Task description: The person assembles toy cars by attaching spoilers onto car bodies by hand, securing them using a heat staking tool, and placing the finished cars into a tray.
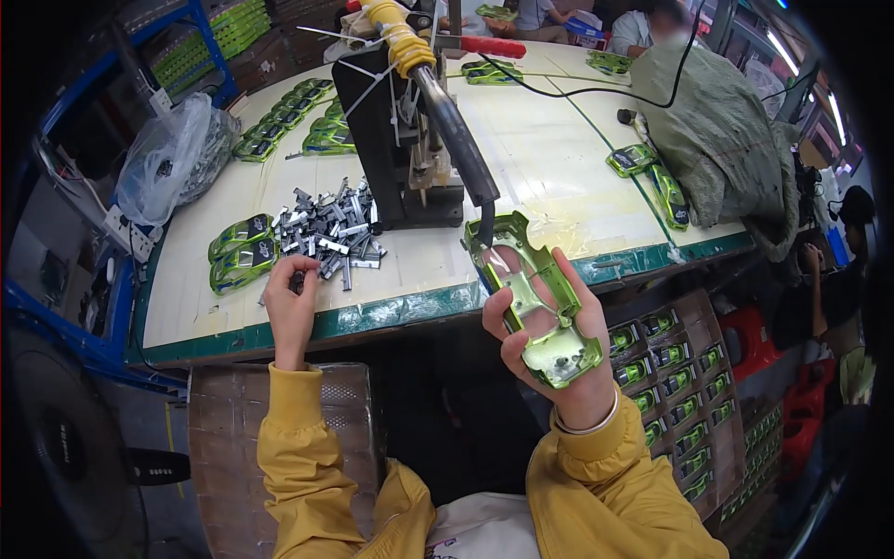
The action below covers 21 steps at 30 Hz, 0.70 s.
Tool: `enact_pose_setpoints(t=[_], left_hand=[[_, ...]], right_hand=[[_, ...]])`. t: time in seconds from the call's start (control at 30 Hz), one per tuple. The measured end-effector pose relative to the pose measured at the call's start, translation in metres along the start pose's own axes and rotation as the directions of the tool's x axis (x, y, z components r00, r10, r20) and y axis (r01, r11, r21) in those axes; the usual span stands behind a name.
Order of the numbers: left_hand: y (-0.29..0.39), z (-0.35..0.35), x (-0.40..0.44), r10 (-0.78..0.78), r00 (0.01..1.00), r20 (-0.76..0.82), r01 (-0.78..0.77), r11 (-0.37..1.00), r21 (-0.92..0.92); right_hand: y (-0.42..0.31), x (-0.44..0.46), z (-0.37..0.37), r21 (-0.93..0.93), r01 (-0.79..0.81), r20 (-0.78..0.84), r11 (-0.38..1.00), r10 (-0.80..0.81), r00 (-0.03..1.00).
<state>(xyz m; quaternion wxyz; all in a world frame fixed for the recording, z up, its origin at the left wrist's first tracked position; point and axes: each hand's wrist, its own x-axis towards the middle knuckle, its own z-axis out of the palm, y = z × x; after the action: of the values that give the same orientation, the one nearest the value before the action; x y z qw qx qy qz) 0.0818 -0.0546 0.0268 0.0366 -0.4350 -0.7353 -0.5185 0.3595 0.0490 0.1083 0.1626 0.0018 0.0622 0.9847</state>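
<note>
Green shell in the right hand, a small dark piece in the left

The right hand (589, 328), its fingers spread and curled round the sides, holds a green shell (523, 296), hollow face up, at the bench's near edge. The left hand (291, 306) is at that edge too, its fingertips pinched on a small dark piece (298, 281), too small to make out. Below the edge are a brown tray (233, 410) on the left and a divided tray (705, 307) of green cars on the right.

On the bench (419, 256), metal parts (328, 228) lie heaped just beyond the left hand, with two green shells (244, 265) beside them toward the near left corner. Behind the heap stands a black machine (368, 140); its dark tube (461, 140) reaches toward the held shell, contact unclear. More shells (284, 121) line the left side farther back, and a person (633, 33) sits beyond the far right corner.
</note>
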Motion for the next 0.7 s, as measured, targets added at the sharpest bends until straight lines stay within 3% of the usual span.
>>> enact_pose_setpoints(t=[0.7], left_hand=[[0.0016, -0.0006, 0.0003, -0.001, 1.0, 0.005, 0.001, 1.0, -0.008]], right_hand=[[0.0034, -0.0005, 0.0053, -0.125, 0.052, -0.055, 0.991, -0.059, 0.997]])
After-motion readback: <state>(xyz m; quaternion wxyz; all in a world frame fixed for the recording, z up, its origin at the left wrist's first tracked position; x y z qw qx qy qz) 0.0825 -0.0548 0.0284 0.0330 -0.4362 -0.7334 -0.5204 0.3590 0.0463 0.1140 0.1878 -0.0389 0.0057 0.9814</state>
